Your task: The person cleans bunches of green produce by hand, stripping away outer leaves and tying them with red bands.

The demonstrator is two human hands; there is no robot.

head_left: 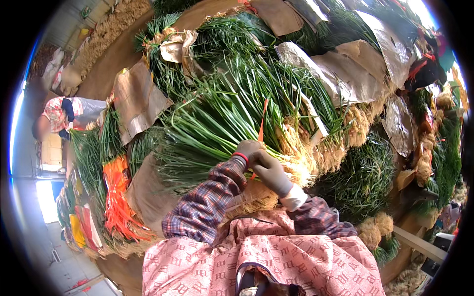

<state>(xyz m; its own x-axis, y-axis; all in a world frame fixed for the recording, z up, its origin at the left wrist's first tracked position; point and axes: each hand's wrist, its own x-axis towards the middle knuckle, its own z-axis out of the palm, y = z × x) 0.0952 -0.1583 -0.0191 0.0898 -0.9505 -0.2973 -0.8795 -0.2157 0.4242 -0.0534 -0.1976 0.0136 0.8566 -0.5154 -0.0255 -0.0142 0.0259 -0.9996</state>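
In front of me lies a bundle of long-leaved green plants (222, 130) that look like green onions or chives. Their leaves fan out to the left, and their pale stringy roots (298, 160) point right. Around the stems runs a thin orange tie strip (263, 121), one end standing up and a short piece showing below my hands. My left hand (248, 149), with a red band at its wrist, is closed at the strip on top of the stems. Against it presses my gloved right hand (270, 171), fingers bent and closed at the strip; its fingertips are partly hidden.
Loose orange strips (121, 197) hang over plants at the left. More root-on bundles (355, 172) and brown paper sheets (350, 69) surround the work spot. A wooden bar (419, 244) juts in at lower right. Another person (61, 113) is at the far left.
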